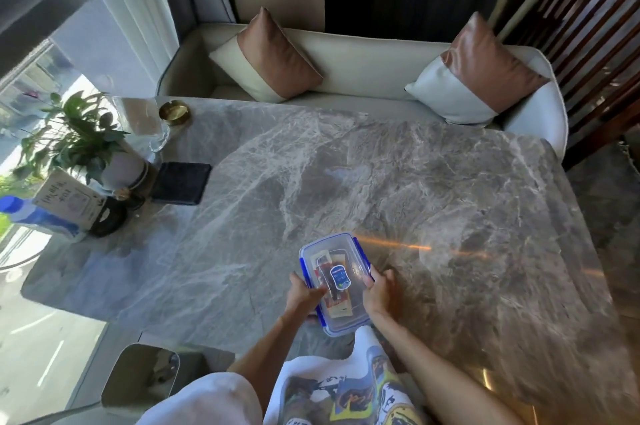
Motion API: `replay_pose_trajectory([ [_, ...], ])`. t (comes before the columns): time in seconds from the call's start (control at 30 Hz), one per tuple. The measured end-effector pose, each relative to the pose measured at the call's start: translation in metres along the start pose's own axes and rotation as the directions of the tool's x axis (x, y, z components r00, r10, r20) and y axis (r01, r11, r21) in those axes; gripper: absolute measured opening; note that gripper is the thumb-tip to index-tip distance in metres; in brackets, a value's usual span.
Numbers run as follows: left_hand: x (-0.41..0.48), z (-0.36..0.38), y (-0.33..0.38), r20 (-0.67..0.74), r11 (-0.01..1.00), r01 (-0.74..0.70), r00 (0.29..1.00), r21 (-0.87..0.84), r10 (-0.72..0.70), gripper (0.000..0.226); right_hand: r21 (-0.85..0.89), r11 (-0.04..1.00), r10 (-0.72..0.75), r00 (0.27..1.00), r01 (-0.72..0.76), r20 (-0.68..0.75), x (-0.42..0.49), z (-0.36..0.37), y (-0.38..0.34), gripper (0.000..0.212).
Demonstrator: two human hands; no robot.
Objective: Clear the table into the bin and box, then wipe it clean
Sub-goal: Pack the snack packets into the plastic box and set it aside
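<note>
A clear plastic box (341,256) with blue lid clips sits at the near edge of the grey marble table (398,182). Its lid is on, and a red and yellow packet shows through it. My left hand (304,293) grips the box's left side, with the thumb lying over the lid. On the right side, my right hand (379,291) holds the box with fingers curled at the clip. A dark folded cloth (181,182) lies on the table at the left.
At the table's left edge stand a potted plant (79,140), a blue-capped bottle (31,216), a card sign (69,203), a glass holder (145,119) and a brass ashtray (175,113). A cream sofa (363,68) with two cushions lies beyond the table. A steel bin (142,376) stands at the lower left.
</note>
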State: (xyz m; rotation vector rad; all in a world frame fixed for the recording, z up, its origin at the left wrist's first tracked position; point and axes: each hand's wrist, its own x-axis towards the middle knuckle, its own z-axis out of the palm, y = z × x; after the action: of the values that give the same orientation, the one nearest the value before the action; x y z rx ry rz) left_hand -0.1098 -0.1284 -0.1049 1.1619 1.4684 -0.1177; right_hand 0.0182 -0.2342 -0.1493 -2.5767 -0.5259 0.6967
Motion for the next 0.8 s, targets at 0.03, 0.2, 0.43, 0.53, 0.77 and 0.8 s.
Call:
replay_pose_trajectory([
  [0.03, -0.004, 0.003, -0.003, -0.009, 0.999, 0.006, 1.0, -0.036, -0.006, 0.103, -0.023, 0.999, -0.042, 0.999, 0.043, 0.03, 0.006, -0.002, -0.002, 0.036],
  [0.2, 0.0, 0.002, -0.012, -0.012, 0.846, -0.274, 0.949, 0.457, 0.315, 0.135, -0.214, 0.921, -0.285, 0.937, 0.326, 0.202, 0.04, -0.027, -0.03, 0.041],
  [0.43, 0.007, -0.019, -0.007, -0.091, 0.913, -0.294, 0.939, 0.282, 0.331, 0.066, 0.347, 0.929, 0.065, 0.98, -0.129, 0.19, 0.015, -0.05, -0.015, 0.073],
  [0.53, 0.015, -0.02, -0.008, -0.121, 0.918, -0.245, 0.948, 0.313, 0.294, 0.039, 0.498, 0.74, 0.192, 0.852, -0.451, 0.487, -0.01, -0.048, 0.01, 0.077],
  [0.77, 0.017, -0.017, -0.014, -0.141, 0.953, -0.211, 0.959, 0.218, 0.245, 0.036, 0.579, 0.702, 0.143, 0.879, -0.415, 0.455, 0.001, -0.052, 0.014, 0.05],
  [0.8, 0.015, -0.018, -0.015, -0.139, 0.958, -0.205, 0.962, 0.201, 0.235, 0.036, 0.563, 0.71, 0.147, 0.87, -0.424, 0.47, 0.0, -0.051, 0.015, 0.054],
])
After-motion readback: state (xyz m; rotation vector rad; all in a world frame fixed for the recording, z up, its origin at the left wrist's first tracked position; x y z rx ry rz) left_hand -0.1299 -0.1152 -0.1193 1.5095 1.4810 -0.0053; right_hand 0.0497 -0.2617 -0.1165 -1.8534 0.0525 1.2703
